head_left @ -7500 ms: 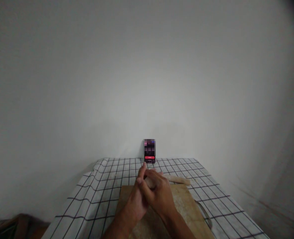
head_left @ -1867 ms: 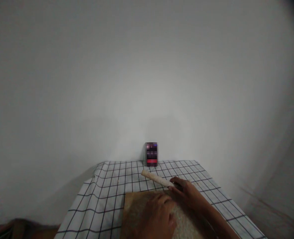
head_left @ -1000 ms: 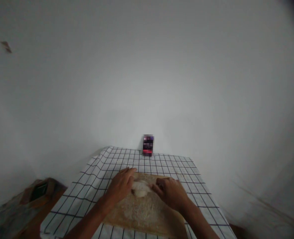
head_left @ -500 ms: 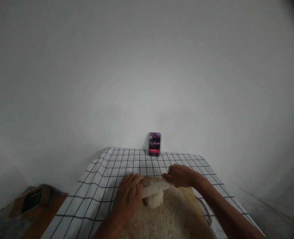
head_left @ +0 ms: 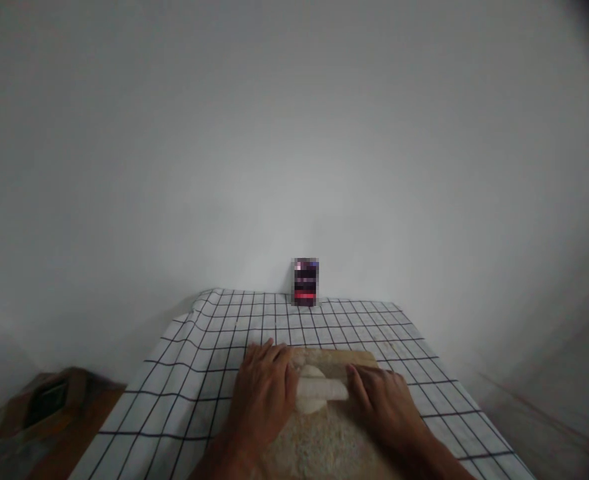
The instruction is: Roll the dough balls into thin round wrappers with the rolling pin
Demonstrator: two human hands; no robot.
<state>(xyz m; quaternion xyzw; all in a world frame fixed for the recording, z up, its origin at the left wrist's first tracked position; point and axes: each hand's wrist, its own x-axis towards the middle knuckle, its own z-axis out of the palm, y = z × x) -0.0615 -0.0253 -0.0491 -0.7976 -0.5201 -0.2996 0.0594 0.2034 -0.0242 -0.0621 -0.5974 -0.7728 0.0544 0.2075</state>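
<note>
1. Currently, I am watching the rolling pin (head_left: 333, 390) lying crosswise over the dough (head_left: 311, 405), which is resting on the board (head_left: 319, 453) towards its far edge.
2. Left hand (head_left: 264, 387): palm down over the pin's left end, fingers stretching, slightly spread, towards the board's far edge.
3. Right hand (head_left: 387, 400): covering the pin's right end, thumb side lying beside the bare wood. I cannot tell whether its fingers are curling around the pin.
4. Progress: pin and dough are already meeting. Dough is showing on the far and near sides of the pin as a small, rounded piece; I am judging the flattening to be at an early stage, with most of the thinning remaining. Its thickness under the pin is staying hidden from me.
5. Containers: I am seeing none on the board. Beyond the table's left edge, a box-like object (head_left: 47, 403) is showing a dark face; I am unable to make out any contents.
6. Surroundings: a phone-like object (head_left: 305, 283), its screen blurred, is standing at the far edge of the table, on the checked cloth (head_left: 174, 400).
</note>
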